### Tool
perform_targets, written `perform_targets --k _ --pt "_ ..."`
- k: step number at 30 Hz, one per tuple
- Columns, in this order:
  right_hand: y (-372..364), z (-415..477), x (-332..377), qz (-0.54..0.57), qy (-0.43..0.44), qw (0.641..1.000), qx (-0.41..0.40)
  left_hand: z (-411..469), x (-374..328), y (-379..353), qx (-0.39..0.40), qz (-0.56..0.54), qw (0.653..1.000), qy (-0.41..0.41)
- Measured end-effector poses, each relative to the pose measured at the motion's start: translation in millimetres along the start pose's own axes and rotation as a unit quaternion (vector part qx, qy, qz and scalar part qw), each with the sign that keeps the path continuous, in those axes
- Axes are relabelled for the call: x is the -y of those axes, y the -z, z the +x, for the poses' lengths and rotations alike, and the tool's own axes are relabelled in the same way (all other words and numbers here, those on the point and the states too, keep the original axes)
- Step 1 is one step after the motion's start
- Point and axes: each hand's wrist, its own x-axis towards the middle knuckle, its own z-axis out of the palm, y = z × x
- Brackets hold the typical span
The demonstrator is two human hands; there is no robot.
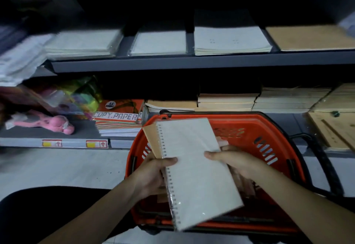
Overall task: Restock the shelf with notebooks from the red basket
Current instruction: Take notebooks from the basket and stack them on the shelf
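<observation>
Two hands above red basket [269, 121]: left hand [153, 174] grips white spiral notebook [196, 172] at binding, tan notebook [151, 138] underneath; right hand [230, 162] pinches opposite edge.

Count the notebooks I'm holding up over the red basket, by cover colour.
white spiral notebook: 1
brown notebook: 1
Total: 2 showing, the brown one tucked behind the white one. The left hand and right hand grip them.
</observation>
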Motion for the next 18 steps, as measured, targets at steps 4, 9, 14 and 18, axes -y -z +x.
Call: perform_targets --k 4,9,14,18 --pt "-2.0 10.5 -19.4 -0.140 0.026 0.979 -0.142 15.5 11.9 -2.5 -0.110 0.073 0.988 -0.083" --pt "-25.1 -6.2 -20.1 -0.265 0.082 0.920 -0.278 31.1 24.6 -1.9 -0.224 0.459 0.847 -0.146" --pt "-30.6 -40.6 13.8 -0.150 0.211 0.933 -0.251 2.8 8.4 -27.1 -0.162 0.170 0.962 -0.138" --pt "-18.6 -76.1 43.6 -0.038 0.304 0.924 -0.228 -22.7 -16.9 -24.1 -0.130 0.049 0.973 -0.186"
